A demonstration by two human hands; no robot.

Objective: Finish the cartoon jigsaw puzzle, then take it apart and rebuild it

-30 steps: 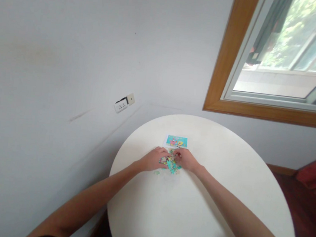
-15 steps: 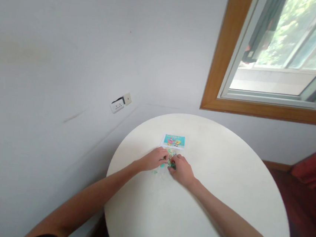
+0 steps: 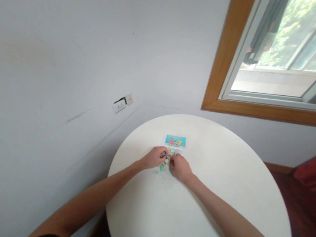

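Observation:
Small green and multicoloured pieces (image 3: 162,167), which look like jigsaw pieces, lie in a loose cluster between my two hands on the white round table (image 3: 221,154). My left hand (image 3: 157,157) is at the cluster's left side, fingers curled and pinched around a small pale piece (image 3: 166,156). From the right, my right hand (image 3: 180,167) reaches in with thumb and fingers closed together over the pieces; what they hold is mostly hidden. Just beyond the hands lies a turquoise picture card (image 3: 182,140) with a pink and a yellow cartoon figure.
A few pale green bits (image 3: 155,172) lie left of the cluster, nearer to me. Behind the table is a white wall with a power socket (image 3: 119,106). A wood-framed window (image 3: 259,109) is at the upper right, and a red cloth (image 3: 315,169) hangs at the far right.
My left fingers now show a pale piece at their tips. My right fingers have shifted slightly, and more of the pieces between the hands show. The view has moved a little.

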